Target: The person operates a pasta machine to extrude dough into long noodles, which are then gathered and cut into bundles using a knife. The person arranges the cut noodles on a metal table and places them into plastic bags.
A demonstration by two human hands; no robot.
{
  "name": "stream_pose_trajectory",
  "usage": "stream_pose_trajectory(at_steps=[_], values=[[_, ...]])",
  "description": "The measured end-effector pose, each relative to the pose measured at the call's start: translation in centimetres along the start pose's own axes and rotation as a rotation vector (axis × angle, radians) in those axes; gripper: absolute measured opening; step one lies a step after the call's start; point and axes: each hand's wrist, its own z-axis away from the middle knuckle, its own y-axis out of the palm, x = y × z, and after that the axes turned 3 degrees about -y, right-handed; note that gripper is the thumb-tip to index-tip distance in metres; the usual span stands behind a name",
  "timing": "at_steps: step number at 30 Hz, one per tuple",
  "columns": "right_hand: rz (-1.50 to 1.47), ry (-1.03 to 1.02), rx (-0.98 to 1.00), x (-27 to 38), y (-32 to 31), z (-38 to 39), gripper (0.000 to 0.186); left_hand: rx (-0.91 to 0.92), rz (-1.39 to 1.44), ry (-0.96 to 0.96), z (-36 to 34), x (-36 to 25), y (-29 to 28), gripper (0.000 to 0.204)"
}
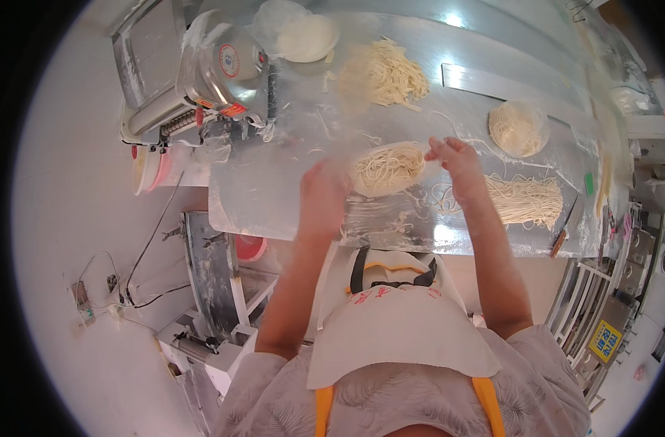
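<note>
floured worktop (256,197) spans upper frame. at centre, right hand (456,162) pinches a noodle bag (389,170), seemingly to spread it. left hand (324,198) is blurred, grip unclear.

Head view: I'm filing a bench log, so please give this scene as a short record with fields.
Between hands: bagged thin noodles
Left hand: blurred, near their left end; grip unclear
Right hand: fingertips at their right end
Surface: floury metal table
Right side: loose thin noodles, second bagged bundle, knife
Far side: wide noodles
Far left: metal machine
</note>
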Motion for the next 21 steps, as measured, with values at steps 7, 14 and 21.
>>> stream_pose_trajectory(at_steps=[7, 14, 21], values=[[-0.287, -0.153, 0.252, 9.4, 5.9, -0.6, 0.022, -0.14, 0.214, 0.042, -6.7, -10.5, -2.8, 0.017], [-0.016, -0.213, 0.221, 4.2, 11.8, -10.5, 0.034, -0.135, -0.685, 0.15, -15.4, -5.3, -4.5, 0.038], [0.096, -0.321, -0.066, -6.7, 11.8, -2.3, 0.036, -0.154, -0.858, 0.324, -1.1, 2.3, -11.4, 0.037]])
